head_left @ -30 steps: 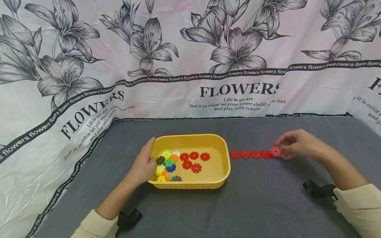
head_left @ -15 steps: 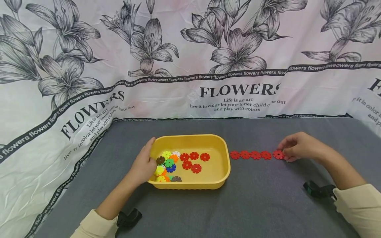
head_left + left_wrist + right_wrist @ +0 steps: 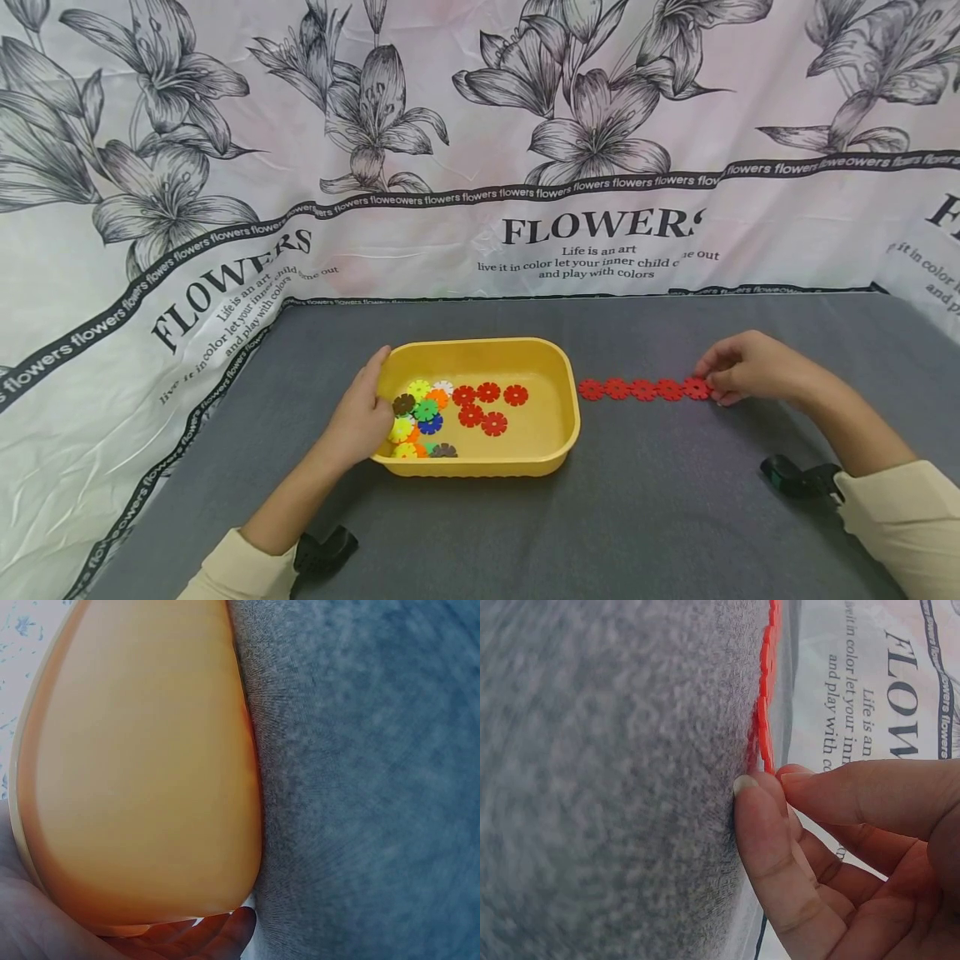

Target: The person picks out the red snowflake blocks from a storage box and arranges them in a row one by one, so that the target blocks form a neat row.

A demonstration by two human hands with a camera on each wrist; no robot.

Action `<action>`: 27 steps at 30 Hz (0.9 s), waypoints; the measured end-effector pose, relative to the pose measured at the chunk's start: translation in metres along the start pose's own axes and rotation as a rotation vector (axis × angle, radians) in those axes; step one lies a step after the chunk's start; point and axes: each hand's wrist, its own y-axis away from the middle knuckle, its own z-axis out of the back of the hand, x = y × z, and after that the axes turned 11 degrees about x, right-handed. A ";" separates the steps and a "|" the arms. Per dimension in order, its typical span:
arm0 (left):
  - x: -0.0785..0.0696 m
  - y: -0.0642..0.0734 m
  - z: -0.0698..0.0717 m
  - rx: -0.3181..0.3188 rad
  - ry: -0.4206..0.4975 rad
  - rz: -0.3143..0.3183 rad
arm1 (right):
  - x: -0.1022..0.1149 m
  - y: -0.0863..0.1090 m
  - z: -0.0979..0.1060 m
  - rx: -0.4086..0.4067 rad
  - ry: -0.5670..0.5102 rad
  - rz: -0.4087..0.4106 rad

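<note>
The left hand [image 3: 363,417] grips the left end of a yellow tray [image 3: 480,468] that sits flat on the table [image 3: 637,525], its fingers clamped on the wall, with some of them tucked low against it in the left wrist view. Away to the other side, the right hand [image 3: 757,367] pinches the end red disc [image 3: 696,388] between thumb and fingertip, at the far right of a straight line of notched red discs. The other four discs of the line [image 3: 643,390] lie on the table, leading back to just beside the tray's right end. The pinched disc meets its neighbour edge to edge; whether the two interlock is too small to tell. Inside the tray, five loose red discs [image 3: 471,416] lie near the middle, and a mixed pile of discs [image 3: 426,410] in yellow, orange, green, blue, white and brown crowds the left end. Behind the table hangs a white cloth [image 3: 420,250] printed with flowers and lettering.
</note>
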 end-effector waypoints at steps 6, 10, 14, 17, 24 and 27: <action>-0.001 0.001 0.000 0.002 0.000 0.006 | 0.000 -0.002 0.000 -0.012 0.049 -0.010; -0.001 0.001 0.001 0.002 0.006 0.001 | 0.000 -0.002 -0.001 -0.018 0.089 -0.012; -0.002 0.001 0.001 0.000 0.009 -0.007 | 0.003 -0.001 -0.002 -0.038 0.152 -0.002; -0.002 0.001 0.001 0.000 0.009 -0.009 | 0.009 0.000 -0.004 -0.065 0.216 0.015; -0.001 0.001 0.001 0.005 0.016 -0.007 | 0.039 -0.001 -0.014 -0.171 0.395 0.100; -0.001 0.001 0.001 0.005 0.015 -0.005 | 0.058 -0.003 -0.023 -0.211 0.436 0.168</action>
